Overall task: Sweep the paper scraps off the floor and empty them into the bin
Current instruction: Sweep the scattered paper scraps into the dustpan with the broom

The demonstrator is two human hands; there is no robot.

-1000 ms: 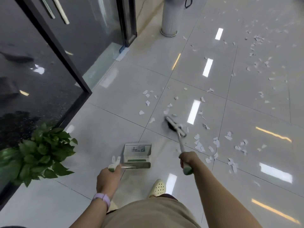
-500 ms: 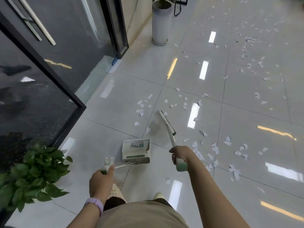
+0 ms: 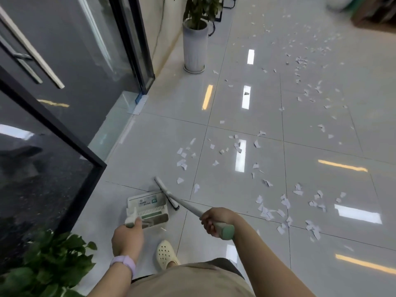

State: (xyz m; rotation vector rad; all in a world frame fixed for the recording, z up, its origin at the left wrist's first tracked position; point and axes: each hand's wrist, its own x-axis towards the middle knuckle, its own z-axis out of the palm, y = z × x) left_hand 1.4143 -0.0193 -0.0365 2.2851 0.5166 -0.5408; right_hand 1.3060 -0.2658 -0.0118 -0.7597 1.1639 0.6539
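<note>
Left hand point(image 3: 126, 235) gripping dustpan point(image 3: 147, 207) handle, pan flat on floor; label writing illegible. Right hand point(image 3: 215, 219) wrapped round broom point(image 3: 169, 195) handle, head touching pan's right edge. Paper scraps point(image 3: 267, 211) scattered ahead and right.

Potted plant point(image 3: 196, 35); leafy plant point(image 3: 51, 264); glass door point(image 3: 70, 61)

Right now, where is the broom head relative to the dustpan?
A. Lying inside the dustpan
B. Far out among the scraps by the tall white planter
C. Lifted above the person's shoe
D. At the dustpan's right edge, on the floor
D: the broom head sits on the tiles right against the right side of the dustpan, with the right hand gripping its handle and the left hand holding the dustpan's handle.
</note>
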